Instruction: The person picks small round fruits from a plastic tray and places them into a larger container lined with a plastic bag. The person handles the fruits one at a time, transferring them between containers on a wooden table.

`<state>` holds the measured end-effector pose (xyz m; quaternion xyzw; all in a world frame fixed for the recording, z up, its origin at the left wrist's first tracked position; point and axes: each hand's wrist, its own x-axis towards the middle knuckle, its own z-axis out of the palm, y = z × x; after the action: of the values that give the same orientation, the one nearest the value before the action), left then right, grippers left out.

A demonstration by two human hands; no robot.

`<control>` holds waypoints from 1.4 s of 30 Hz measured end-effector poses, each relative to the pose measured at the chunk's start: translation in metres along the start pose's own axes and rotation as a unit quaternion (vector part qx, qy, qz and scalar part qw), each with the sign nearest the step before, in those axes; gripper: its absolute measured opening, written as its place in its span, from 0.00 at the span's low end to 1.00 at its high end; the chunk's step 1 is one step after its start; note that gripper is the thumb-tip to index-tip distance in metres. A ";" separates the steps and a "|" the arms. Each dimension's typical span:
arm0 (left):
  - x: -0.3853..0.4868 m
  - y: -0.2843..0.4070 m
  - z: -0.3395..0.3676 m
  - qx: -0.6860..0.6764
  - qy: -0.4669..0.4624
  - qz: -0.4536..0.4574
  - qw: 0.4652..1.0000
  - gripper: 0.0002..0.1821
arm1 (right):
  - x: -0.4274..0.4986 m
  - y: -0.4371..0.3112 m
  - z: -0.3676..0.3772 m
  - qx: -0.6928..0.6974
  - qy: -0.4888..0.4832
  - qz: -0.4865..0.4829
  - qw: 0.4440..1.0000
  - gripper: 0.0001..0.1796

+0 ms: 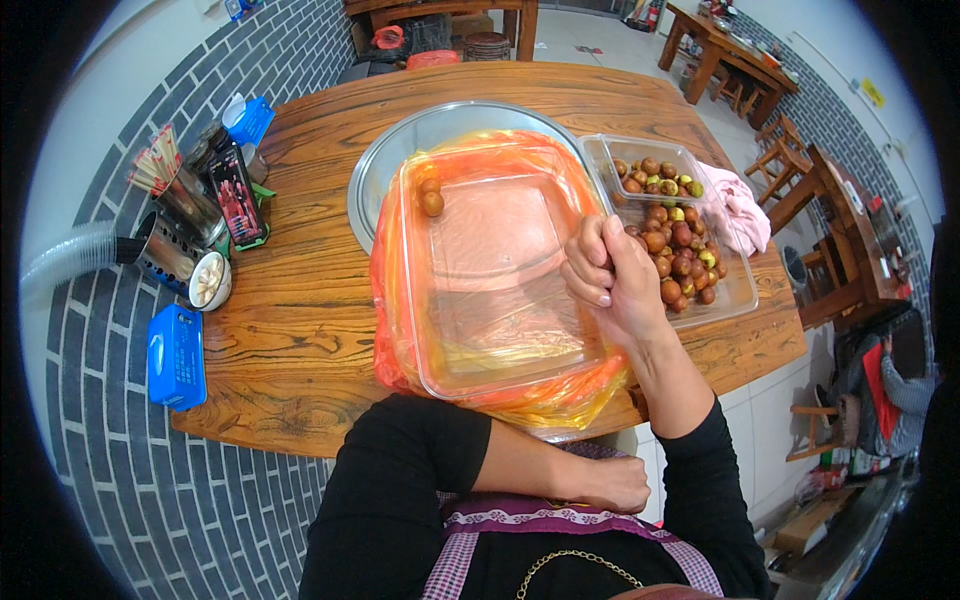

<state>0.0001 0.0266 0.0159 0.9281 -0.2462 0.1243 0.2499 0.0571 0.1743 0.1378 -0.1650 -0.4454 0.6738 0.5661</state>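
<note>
My right hand [615, 277] is raised with its fingers curled, over the right side of a clear plastic bin [427, 330]; nothing shows in it. My left hand [615, 484] is a fist against the purple apron [517, 517], its inside hidden. The bin sits over orange and yellow plastic bags [390, 300], partly on a round metal tray [367, 180]. Two brown jujubes [432, 203] lie in its upper left corner. To the right, a larger clear container [739, 300] holds many brown and green jujubes [681, 259]; a small clear tub [637, 146] with more overlaps its far end.
A pink cloth [731, 210] touches the right container. Along the wooden table's [292, 322] left side stand a phone [238, 195] on a green stand, chopsticks [161, 169] in a metal holder, a bowl of garlic cloves [210, 281] and a blue tissue box [176, 356]. A person sits far right.
</note>
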 end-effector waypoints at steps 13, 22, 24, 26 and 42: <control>0.008 -0.012 0.047 -0.012 0.030 -0.002 0.999 0.09 | 0.003 0.007 0.003 -0.492 0.089 -0.052 0.865 0.12; 0.005 -0.007 0.031 0.027 -0.004 0.039 0.999 0.07 | 0.007 -0.053 -0.047 -0.653 0.206 -0.137 0.716 0.12; 0.007 -0.002 0.024 0.051 -0.046 0.032 0.997 0.07 | 0.025 -0.074 -0.077 -0.774 0.208 -0.147 0.580 0.14; 0.008 0.001 0.016 0.067 -0.104 0.028 0.992 0.07 | 0.038 -0.085 -0.108 -0.788 0.243 -0.076 0.560 0.13; 0.005 0.001 0.015 0.109 -0.027 0.070 0.991 0.08 | 0.105 -0.055 -0.124 -0.865 0.217 -0.114 0.438 0.08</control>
<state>0.0056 0.0165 0.0056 0.9335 -0.3018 0.1424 0.1308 0.1488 0.3194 0.1426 -0.6574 -0.6737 -0.1900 0.2790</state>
